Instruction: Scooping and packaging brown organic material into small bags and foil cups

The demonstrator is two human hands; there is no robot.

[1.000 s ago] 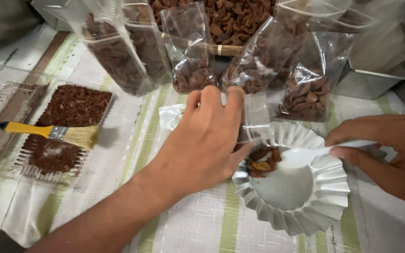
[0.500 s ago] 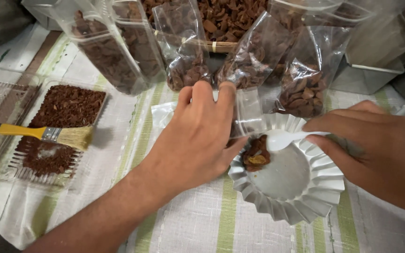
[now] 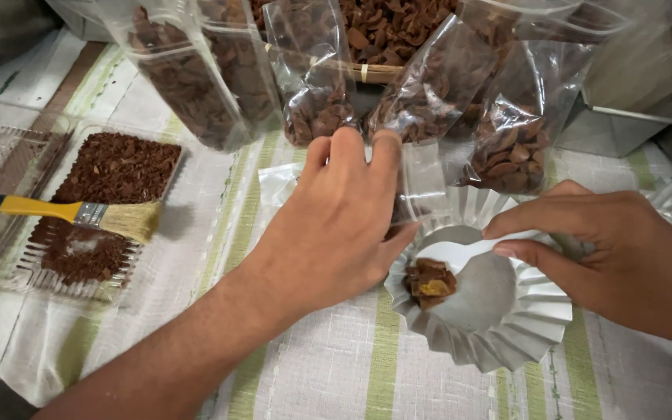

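Two hands: right hand (image 3: pixel 616 249) pinching white spoon (image 3: pixel 460 253).

A fluted silver foil dish (image 3: pixel 499 327) sits on the worktop, right of centre and near, its pleated rim spread wide and its flat floor mostly bare. On the floor's left side lies a small clump of brown dried pieces (image 3: pixel 428 281) with a yellowish bit in it. A white plastic spoon (image 3: pixel 460 250) reaches in from the right, bowl just above the clump. A small clear bag (image 3: pixel 421 183) stands at the dish's far edge.
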